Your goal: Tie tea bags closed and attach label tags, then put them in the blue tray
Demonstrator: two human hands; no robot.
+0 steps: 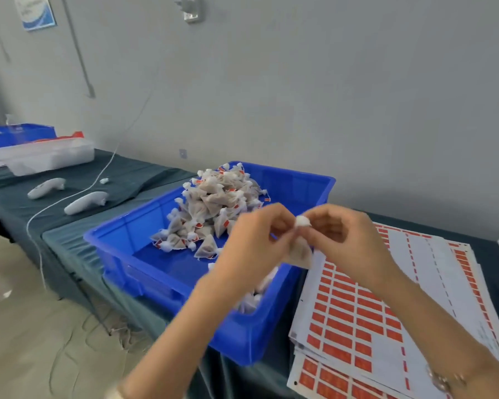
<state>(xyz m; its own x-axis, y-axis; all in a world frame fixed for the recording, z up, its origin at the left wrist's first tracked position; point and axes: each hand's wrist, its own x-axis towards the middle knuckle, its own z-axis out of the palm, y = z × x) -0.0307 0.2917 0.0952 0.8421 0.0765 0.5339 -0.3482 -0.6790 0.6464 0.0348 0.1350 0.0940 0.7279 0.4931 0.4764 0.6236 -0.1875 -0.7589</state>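
1. Over the right rim of the blue tray point(167, 286), both forearms reach in from the bottom edge of my feed and meet at mid-frame, wrists raised, knuckles toward me.
2. Left hand point(257, 240): fingers curled inward, thumb and forefinger pinching the neck of one tea bag point(300, 254). The fingertips are motion-blurred.
3. Right hand point(340, 234): fingers curled too, tips pinching the white gathered tuft at the bag's top. The two hands nearly touch there. A bracelet point(441, 378) sits on this wrist.
4. The tea bag hangs in the air below the pinch, body tilted, in front of the line where the tray's rim meets the label sheets point(357, 321). I cannot tell whether a string or tag is on it.
5. Counts, task items: one bag in hand. A pile of tea bags point(213, 208) sits in the tray, heaped toward the far wall; too many for me to count, several showing small red tags. A few more white bags lie at the tray's near right corner, partly hidden by the left forearm.
6. Label sheets: a stack just to the right of the tray, at least two sheets, printed with rows of red labels. Part of the top sheet shows bare white columns.
7. Counts, other items on the green-covered table point(121, 180): two white handheld controllers point(86, 202), one white cable point(69, 197) trailing off the edge, one clear box point(46, 156), and a second blue tray point(18, 133) at far left.
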